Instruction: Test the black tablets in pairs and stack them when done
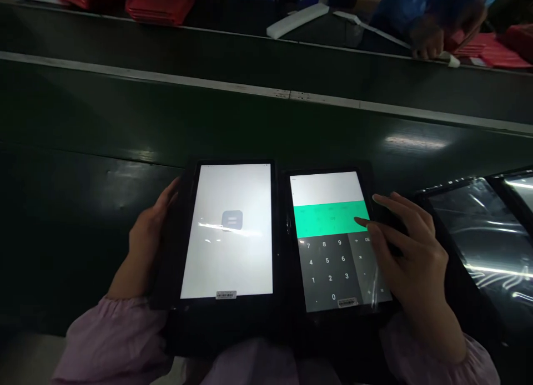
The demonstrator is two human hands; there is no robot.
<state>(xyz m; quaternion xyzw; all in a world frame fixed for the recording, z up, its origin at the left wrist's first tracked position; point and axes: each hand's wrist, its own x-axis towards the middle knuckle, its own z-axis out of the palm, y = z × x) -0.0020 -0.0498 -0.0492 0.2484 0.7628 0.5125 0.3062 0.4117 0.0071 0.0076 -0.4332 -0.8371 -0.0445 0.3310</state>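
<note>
Two tablets lie side by side in front of me. The left tablet (229,252) has a white screen with a grey-blue equals icon in the middle and a small barcode label at its lower edge. My left hand (147,235) grips its left side, the fingers partly hidden behind the dark edge. On the right tablet (333,274) a calculator shows, with a green panel above dark number keys. My right hand (412,246) is over its right side, fingers apart and holding nothing. The index fingertip is at the green panel; whether it touches the glass I cannot tell.
More dark glossy tablets (478,235) lie at the right. A green bench (208,118) with a metal strip runs across. On the far side are red pouches (160,5), a white foam strip (297,20) and a co-worker's hands (431,41).
</note>
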